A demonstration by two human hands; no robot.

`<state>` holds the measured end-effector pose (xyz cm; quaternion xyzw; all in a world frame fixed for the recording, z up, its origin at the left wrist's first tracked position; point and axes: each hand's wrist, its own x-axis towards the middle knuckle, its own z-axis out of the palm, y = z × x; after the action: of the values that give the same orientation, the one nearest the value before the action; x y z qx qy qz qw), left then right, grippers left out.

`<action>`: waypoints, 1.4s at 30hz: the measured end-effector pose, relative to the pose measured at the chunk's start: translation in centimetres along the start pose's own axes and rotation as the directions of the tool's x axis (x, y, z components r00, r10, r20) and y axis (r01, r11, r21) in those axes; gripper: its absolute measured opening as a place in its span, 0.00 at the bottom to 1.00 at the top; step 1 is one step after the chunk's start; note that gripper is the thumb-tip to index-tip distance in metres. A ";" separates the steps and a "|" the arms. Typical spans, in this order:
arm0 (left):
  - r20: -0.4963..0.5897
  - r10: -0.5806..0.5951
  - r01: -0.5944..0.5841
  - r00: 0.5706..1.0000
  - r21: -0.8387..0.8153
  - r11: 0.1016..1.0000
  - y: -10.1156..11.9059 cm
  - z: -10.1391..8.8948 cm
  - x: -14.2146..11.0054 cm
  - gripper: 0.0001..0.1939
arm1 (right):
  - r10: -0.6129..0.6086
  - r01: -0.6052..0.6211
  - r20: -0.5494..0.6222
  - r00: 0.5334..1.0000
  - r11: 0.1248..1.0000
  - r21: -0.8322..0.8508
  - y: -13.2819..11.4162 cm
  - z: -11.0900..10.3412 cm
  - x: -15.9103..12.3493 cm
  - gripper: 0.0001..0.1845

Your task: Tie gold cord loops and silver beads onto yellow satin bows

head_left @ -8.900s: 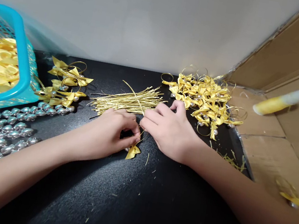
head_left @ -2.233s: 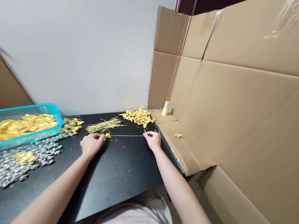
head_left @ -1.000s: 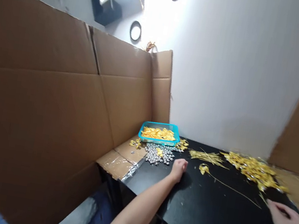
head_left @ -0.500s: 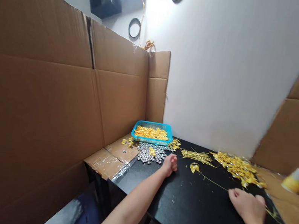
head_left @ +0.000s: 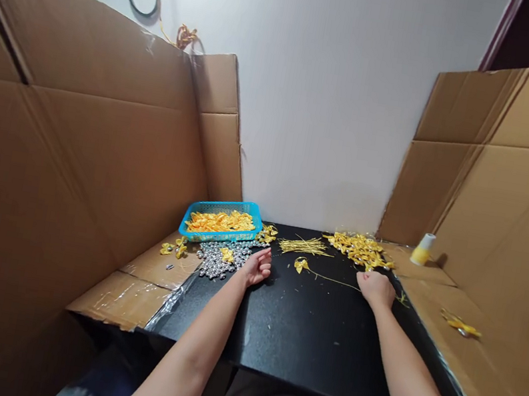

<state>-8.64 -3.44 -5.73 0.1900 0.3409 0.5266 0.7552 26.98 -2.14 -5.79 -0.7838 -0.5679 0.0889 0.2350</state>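
Note:
My left hand (head_left: pixel 257 268) is by the right edge of a heap of silver beads (head_left: pixel 217 264), palm turned inward and fingers curled. Whatever those fingers may hold is hidden or too small to name. My right hand (head_left: pixel 376 289) is closed in a fist on a thin gold wire stem (head_left: pixel 338 280). That stem runs left over the black table to a yellow ribbon-like flower (head_left: pixel 300 265), and its other end shows beyond the fist. Between and behind my hands lies a bundle of gold wire stems (head_left: pixel 304 246).
A blue basket (head_left: pixel 183 225) of yellow petals stands at the back left. Finished-looking yellow flowers (head_left: pixel 360 249) are piled at the back right. A white-and-yellow thread cone (head_left: pixel 422 249) and a loose flower (head_left: pixel 461 325) sit on the right cardboard. Cardboard walls (head_left: pixel 114 153) rise on both sides.
My view has swung to the right, so the scene sits further left. The fingers of my left hand look a little looser; my right fist still grips the stem.

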 end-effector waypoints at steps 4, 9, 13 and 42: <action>0.031 -0.112 0.111 0.993 0.027 0.993 0.3 -0.4 0.9 0.16 | 0.108 -0.085 -0.120 0.987 0.980 0.180 1.2 0.0 0.3 0.14; 0.062 -0.188 0.186 0.980 0.043 0.982 0.5 -1.0 1.6 0.14 | 0.191 -0.082 -0.262 0.946 0.923 0.377 1.8 0.2 0.6 0.15; 0.061 -0.220 0.217 0.974 0.059 0.974 0.7 -1.4 1.8 0.14 | 0.265 -0.107 -0.295 0.918 0.882 0.459 1.9 0.1 0.7 0.17; 0.022 -0.299 0.293 0.954 0.143 0.945 2.0 -1.6 2.2 0.13 | 0.262 -0.132 -0.220 0.940 0.871 0.473 0.8 -0.5 -0.4 0.15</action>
<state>-10.65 -0.75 -6.27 0.1999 0.3849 0.3780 0.8179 27.76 -2.80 -5.82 -0.7664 -0.4095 0.1314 0.4771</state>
